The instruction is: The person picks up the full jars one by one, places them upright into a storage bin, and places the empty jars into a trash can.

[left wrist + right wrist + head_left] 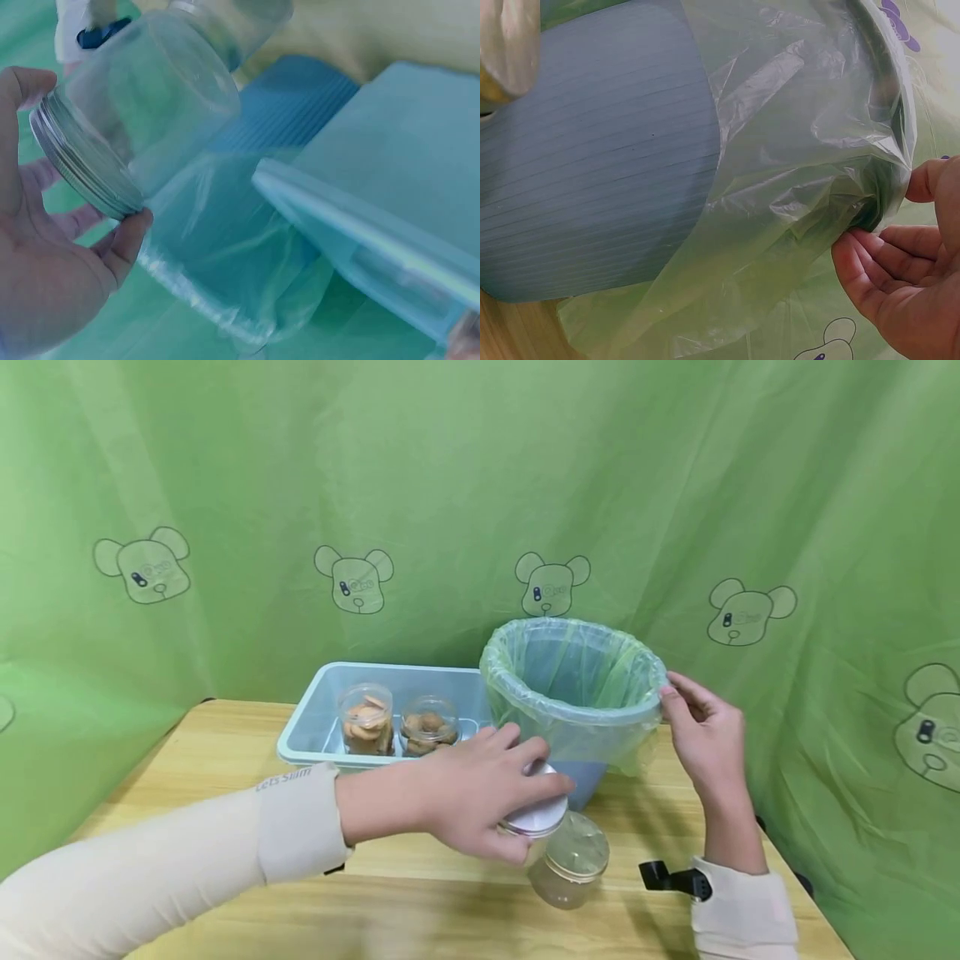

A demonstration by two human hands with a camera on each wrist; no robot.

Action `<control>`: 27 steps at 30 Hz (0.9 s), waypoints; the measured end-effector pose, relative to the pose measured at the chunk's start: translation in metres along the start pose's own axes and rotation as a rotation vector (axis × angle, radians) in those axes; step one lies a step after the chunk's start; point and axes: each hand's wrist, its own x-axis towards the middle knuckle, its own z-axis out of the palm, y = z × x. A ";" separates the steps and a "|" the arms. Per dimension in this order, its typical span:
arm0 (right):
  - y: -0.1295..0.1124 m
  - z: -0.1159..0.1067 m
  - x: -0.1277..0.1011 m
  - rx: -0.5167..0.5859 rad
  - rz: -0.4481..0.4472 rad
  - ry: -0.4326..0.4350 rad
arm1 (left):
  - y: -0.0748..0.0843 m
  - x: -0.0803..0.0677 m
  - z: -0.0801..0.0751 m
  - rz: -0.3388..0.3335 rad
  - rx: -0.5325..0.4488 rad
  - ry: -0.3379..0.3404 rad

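Note:
My left hand grips a clear jar by its silver screw lid, fingers spread round the lid's edge. In the left wrist view the jar is tilted and I see no contents. A second clear jar with a silver lid stands on the table just in front of the bin. At the far right, my right hand pinches the rim of a blue bin, thumb and fingers on the thin green bag folded over it.
Left of the bin is a light blue tray holding a tall jar of biscuits and a shorter jar of brown biscuits. All stands on a wooden table. A green curtain hangs behind and at the sides.

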 end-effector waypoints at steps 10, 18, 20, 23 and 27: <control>0.000 0.002 0.000 -0.003 0.004 0.003 | -0.016 -0.001 -0.052 0.025 -0.008 0.001; 0.000 0.003 0.000 -0.001 -0.005 0.003 | -0.031 0.001 -0.101 0.027 0.021 0.018; 0.000 0.002 0.000 0.005 -0.004 0.005 | -0.036 0.003 -0.110 0.010 0.023 0.015; 0.000 0.001 -0.001 0.015 0.001 0.004 | -0.043 0.008 -0.120 -0.012 0.022 0.027; 0.000 0.000 0.000 0.024 0.004 0.003 | -0.054 0.019 -0.125 -0.027 0.053 0.056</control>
